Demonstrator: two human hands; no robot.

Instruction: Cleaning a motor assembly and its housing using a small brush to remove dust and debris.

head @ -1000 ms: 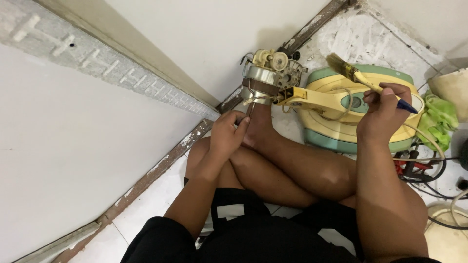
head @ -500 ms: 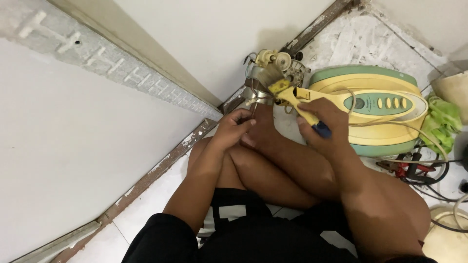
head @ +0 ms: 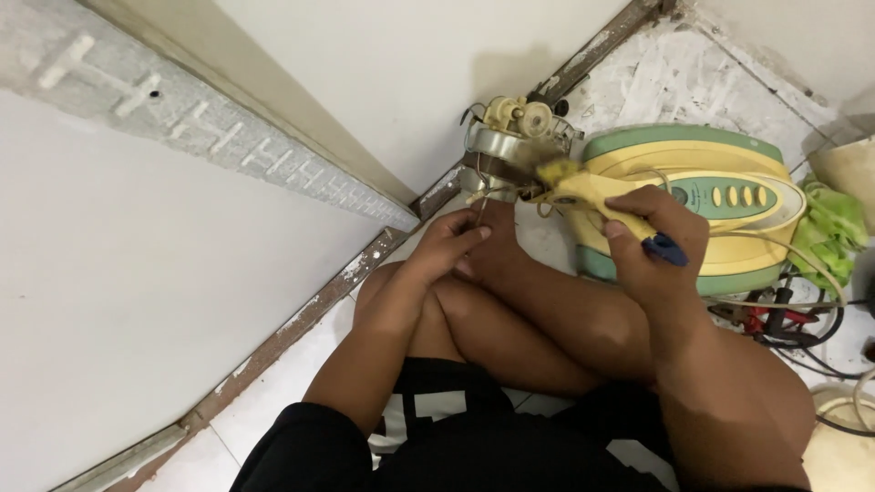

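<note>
Now the yellow tool [head: 592, 193] is gripped in the right hand [head: 658, 241], fingers clamped round its handle, and its tip has been brought from over the fan base [head: 729, 196] to the small motor [head: 510, 150] left of that base. A thin wire [head: 480, 202] below the motor is pinched between the closed fingers of the left hand [head: 451, 251], much as before.
</note>
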